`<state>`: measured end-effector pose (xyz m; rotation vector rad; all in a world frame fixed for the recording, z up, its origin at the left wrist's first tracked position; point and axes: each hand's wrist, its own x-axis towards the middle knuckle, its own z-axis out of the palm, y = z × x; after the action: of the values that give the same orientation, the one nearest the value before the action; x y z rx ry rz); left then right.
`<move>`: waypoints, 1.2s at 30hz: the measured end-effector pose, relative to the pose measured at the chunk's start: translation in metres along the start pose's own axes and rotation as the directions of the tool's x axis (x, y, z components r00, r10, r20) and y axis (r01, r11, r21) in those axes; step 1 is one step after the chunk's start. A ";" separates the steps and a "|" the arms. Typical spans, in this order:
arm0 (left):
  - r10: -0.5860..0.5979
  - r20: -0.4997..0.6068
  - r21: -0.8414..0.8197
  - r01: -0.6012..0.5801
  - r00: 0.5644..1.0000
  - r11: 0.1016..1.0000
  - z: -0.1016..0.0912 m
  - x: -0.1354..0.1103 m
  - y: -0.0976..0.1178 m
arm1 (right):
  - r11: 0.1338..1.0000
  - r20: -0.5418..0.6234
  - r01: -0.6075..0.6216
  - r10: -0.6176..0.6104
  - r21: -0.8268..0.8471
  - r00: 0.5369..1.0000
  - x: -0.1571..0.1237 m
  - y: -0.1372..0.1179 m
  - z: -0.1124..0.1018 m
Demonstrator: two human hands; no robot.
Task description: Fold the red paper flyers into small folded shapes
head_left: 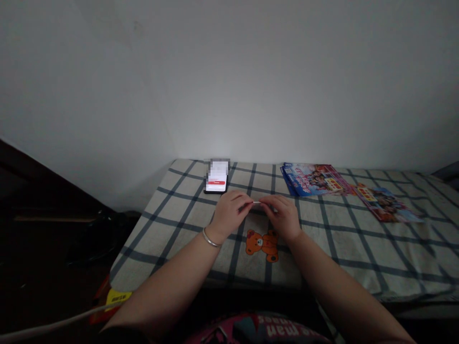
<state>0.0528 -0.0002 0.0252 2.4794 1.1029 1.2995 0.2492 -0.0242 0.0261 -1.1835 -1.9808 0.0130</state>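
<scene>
Both hands meet over the checked tablecloth (201,224), fingertips a short way apart. My left hand (231,215), with a silver bangle at its wrist, is closed in a pinch on one end of a thin white strip (256,202). Its other end is pinched by my right hand (283,215). Only a short stretch of the strip shows between the fingers, and its kind cannot be made out. An orange bear picture (263,244) lies flat on the cloth below the hands. Just beyond my left hand is a phone (217,177) with its screen lit.
Several colourful printed leaflets (315,179) lie at the right rear, and another leaflet (389,203) overlaps them farther right. A pale wall (229,86) rises behind the table. At lower left, beside the table, are a yellow label (118,297) and a white cable (60,325).
</scene>
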 end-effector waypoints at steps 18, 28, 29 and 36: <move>0.037 -0.068 0.004 -0.037 0.997 0.999 -0.002 0.001 0.016 | 0.982 -0.100 0.051 -0.033 0.179 0.994 0.002 -0.008 0.000; 0.065 -0.113 -0.050 -0.071 0.991 0.996 0.003 0.001 0.011 | 0.969 -0.097 0.052 -0.029 0.241 0.995 0.003 -0.011 0.001; 0.071 -0.109 -0.040 -0.076 0.992 0.996 0.003 0.001 0.010 | 0.970 -0.085 0.040 -0.020 0.241 0.996 0.003 -0.011 0.002; 0.077 -0.063 -0.020 -0.079 0.995 0.997 0.005 0.001 0.005 | 0.975 -0.066 -0.001 0.016 0.224 0.998 0.004 -0.009 0.006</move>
<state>0.0596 -0.0023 0.0247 2.5051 1.0082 1.4116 0.2379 -0.0246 0.0284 -1.0326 -1.8609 0.1933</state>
